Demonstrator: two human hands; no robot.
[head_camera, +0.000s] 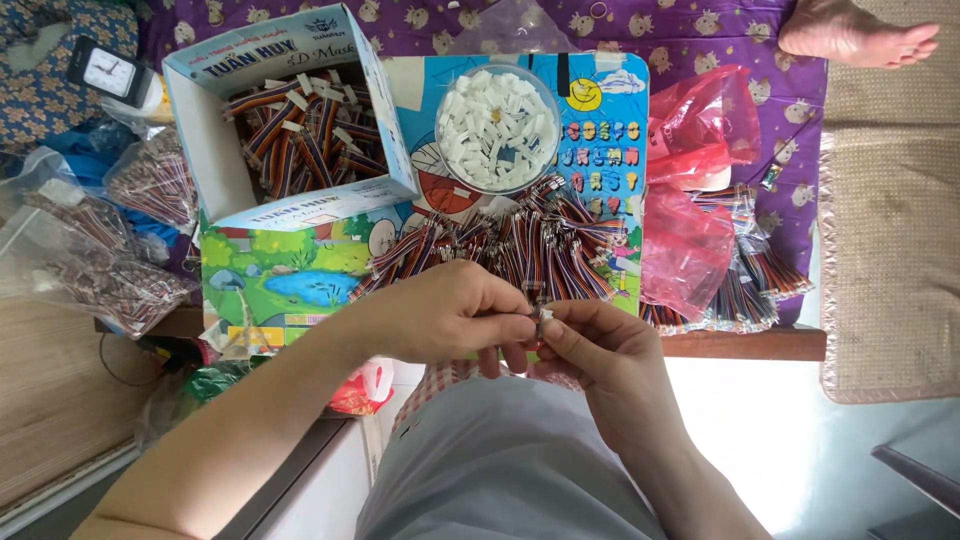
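A small white plastic connector (545, 316) sits pinched between the fingertips of the left hand (455, 312) and the right hand (598, 352), held just above the lap at the near edge of the table. A short bundle of thin multicoloured wires (533, 300) runs from it (too small to tell whether the wires are fully seated) toward the table.

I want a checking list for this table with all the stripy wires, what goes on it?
Surface: colourful cartoon picture board over purple cloth.
Job's things: small wire piece with white plug pinched between both hands; loose pile of rainbow wires.
Clutter: round clear bowl of white plastic plugs, open cardboard box of wire bundles, red plastic bags.
Grippers: left hand and right hand meet at the piece.
Cables: nothing seen apart from the wires.
Surroundings: bare foot, small clock.
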